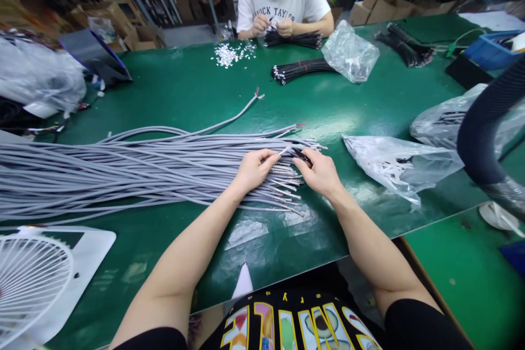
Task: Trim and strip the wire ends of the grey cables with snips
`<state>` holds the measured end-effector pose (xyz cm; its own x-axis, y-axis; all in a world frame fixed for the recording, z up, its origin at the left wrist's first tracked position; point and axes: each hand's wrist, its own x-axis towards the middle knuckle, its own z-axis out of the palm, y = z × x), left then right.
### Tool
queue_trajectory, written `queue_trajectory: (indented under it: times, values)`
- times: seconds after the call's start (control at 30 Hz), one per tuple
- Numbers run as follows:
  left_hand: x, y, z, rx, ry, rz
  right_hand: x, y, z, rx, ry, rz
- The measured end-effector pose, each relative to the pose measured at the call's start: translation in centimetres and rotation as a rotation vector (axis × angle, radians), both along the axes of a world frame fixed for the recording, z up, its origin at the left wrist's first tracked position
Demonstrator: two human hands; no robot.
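A thick bundle of grey cables (123, 169) lies across the green table (197, 82), its stripped ends pointing right. My left hand (254, 168) rests on those ends, fingers pinched on one grey cable end. My right hand (319, 172) sits just right of it, fingers closed round a small black piece at the cable tips; what it is I cannot make out. One loose grey cable (241, 112) curves away toward the back.
A white fan (36, 279) stands at the front left. Crumpled clear plastic bags (402, 167) lie to the right, beside a black hose (488, 126). Across the table a person in a white shirt (283, 0) handles black cable bundles (301, 68) near small white parts (232, 53).
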<state>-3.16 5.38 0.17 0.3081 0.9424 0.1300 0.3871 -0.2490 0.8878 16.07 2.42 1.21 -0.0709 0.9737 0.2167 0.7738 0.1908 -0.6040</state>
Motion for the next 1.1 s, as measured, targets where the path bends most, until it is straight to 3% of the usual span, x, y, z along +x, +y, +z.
queue_trajectory:
  times: [0.43, 0.67, 0.73, 0.9, 1.1]
  values:
    - [-0.2, -0.5, -0.2, 0.108, 0.159, -0.073, -0.6, 0.3, -0.3, -0.059, 0.019, 0.014]
    - [-0.3, -0.2, -0.4, 0.120, 0.121, -0.103, -1.0, -1.2, 1.1, 0.112, 0.296, 0.236]
    - [-0.2, -0.1, -0.5, 0.102, 0.130, -0.089, -0.8, -1.5, 1.5, 0.136, 0.327, 0.220]
    - [-0.2, 0.0, -0.6, 0.059, 0.123, -0.008, 0.1, -0.3, 0.6, 0.047, 0.131, 0.092]
    - [-0.1, -0.2, -0.6, 0.082, 0.054, -0.062, -0.2, 0.4, -0.2, -0.024, -0.017, 0.048]
